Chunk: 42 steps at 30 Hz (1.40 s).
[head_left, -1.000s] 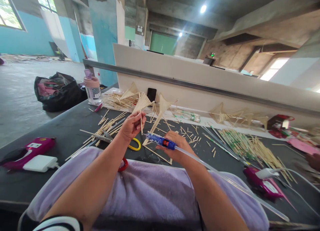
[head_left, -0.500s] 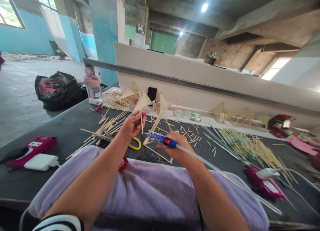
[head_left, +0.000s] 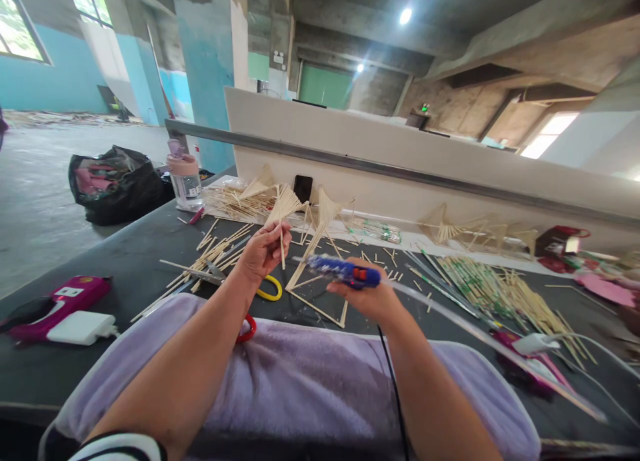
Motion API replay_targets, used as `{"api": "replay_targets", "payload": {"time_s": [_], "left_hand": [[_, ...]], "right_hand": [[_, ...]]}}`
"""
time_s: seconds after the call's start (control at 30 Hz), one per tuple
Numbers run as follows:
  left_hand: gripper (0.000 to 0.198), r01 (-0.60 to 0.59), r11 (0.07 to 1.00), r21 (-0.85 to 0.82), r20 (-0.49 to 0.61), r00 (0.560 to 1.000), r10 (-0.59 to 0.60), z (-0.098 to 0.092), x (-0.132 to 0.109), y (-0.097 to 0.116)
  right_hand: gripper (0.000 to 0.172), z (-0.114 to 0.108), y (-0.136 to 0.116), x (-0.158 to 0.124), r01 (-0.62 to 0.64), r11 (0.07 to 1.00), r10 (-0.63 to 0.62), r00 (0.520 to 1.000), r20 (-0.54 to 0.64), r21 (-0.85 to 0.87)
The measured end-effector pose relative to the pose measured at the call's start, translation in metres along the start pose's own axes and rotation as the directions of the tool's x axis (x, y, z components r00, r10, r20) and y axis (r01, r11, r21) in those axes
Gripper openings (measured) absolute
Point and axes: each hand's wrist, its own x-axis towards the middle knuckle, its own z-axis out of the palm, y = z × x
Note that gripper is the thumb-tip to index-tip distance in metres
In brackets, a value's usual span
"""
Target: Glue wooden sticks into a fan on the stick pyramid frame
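Observation:
My left hand is closed in a pinch on a thin wooden stick, held upright above the dark table. My right hand grips a blue glue gun with a long clear glue stick trailing to the right; its nozzle points left, toward the stick. Below the hands a stick triangle frame lies flat on the table. A lilac cloth covers my lap under both forearms.
Loose sticks and fan-shaped stick pieces litter the table. A pink-capped bottle stands at the back left, and scissors with a yellow handle lie near my left hand. Pink glue guns lie on both sides. A bundle of sticks lies right.
My right hand has lifted the glue gun and moved it slightly right, off the frame on the table. My left hand holds the stick in the same place.

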Motion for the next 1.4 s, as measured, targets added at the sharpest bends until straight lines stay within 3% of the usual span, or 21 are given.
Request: {"api": "replay_targets", "payload": {"time_s": [0.1, 0.2, 0.3, 0.43, 0.53, 0.63, 0.83, 1.07, 1.23, 1.4], "left_hand": [[0.016, 0.021, 1.0, 0.012, 0.005, 1.0, -0.021, 0.001, 0.0, 0.001], [0.017, 0.057, 0.997, 0.05, 0.01, 0.998, -0.057, 0.001, 0.0, -0.001], [0.019, 0.1, 0.989, 0.104, 0.014, 0.995, -0.102, -0.003, 0.002, -0.003], [0.02, 0.165, 0.971, 0.173, 0.005, 0.986, -0.169, -0.009, 0.003, -0.006], [0.021, 0.201, 0.953, 0.225, -0.007, 0.979, -0.205, -0.01, 0.004, -0.007], [0.022, 0.223, 0.935, 0.277, -0.025, 0.974, -0.225, -0.01, 0.004, -0.007], [0.024, 0.215, 0.906, 0.365, -0.012, 0.974, -0.226, -0.008, 0.004, -0.01], [0.027, 0.147, 0.842, 0.518, 0.005, 0.985, -0.175, 0.001, 0.002, -0.014], [0.027, 0.093, 0.775, 0.626, 0.066, 0.983, -0.172, 0.003, 0.002, -0.019], [0.028, 0.093, 0.742, 0.664, 0.076, 0.979, -0.191, 0.0, 0.002, -0.024]], "right_hand": [[0.031, -0.017, 0.019, 0.007, -0.12, 0.897, 0.184, 0.977, -0.111, 0.426], [0.031, -0.03, 0.052, 0.018, -0.159, 0.737, 0.306, 0.945, -0.114, 0.657], [0.035, -0.031, 0.095, 0.025, -0.275, 0.605, 0.449, 0.893, -0.035, 0.748], [0.034, -0.023, 0.146, 0.023, -0.469, 0.393, 0.693, 0.717, 0.081, 0.791], [0.032, -0.021, 0.168, 0.019, -0.521, 0.273, 0.782, 0.61, 0.129, 0.809], [0.032, -0.022, 0.176, 0.016, -0.541, 0.228, 0.815, 0.56, 0.145, 0.81], [0.025, -0.024, 0.18, 0.013, -0.549, 0.232, 0.841, 0.528, 0.119, 0.803], [0.033, -0.026, 0.183, 0.011, -0.591, 0.245, 0.836, 0.53, 0.141, 0.769], [0.035, -0.031, 0.179, 0.01, -0.648, 0.286, 0.819, 0.547, 0.171, 0.705], [0.029, -0.032, 0.171, 0.012, -0.638, 0.265, 0.783, 0.58, 0.225, 0.723]]}}
